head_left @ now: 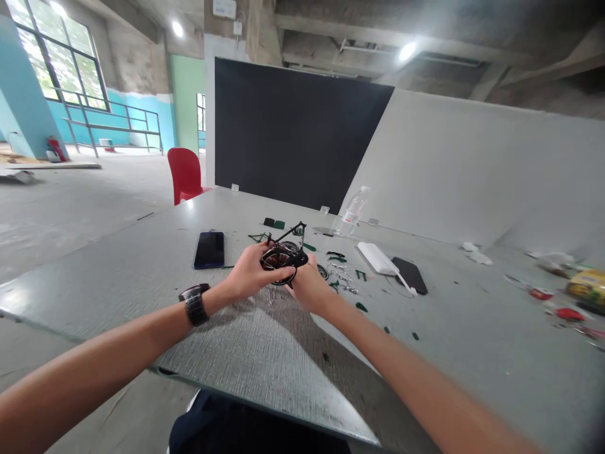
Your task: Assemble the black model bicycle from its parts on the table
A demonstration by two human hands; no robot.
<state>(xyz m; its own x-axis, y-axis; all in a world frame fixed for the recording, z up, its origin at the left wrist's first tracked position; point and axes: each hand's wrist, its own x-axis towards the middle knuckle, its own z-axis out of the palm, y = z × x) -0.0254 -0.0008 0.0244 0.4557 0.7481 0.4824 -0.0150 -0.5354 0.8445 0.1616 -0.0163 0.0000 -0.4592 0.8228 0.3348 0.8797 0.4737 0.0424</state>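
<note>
A small black model bicycle (299,258) is held between my two hands above the grey table. One spoked wheel faces me, and the thin frame tubes slant up to the right. My left hand (251,271) grips the wheel side, thumb across the lower rim. My right hand (309,285) is closed at the bicycle's right side, its fingertips partly hidden behind it. Just behind lies a loose wheel (322,272), partly covered by my right hand. Small green parts (361,275) and silvery metal bits (347,287) are scattered to the right.
A dark phone (209,250) lies left of my hands. Farther right are a white device (377,258), a black flat item (410,275) and a clear bottle (353,213). Yellow packaging (588,287) sits at the right edge. Behind the table stands a red chair (183,171).
</note>
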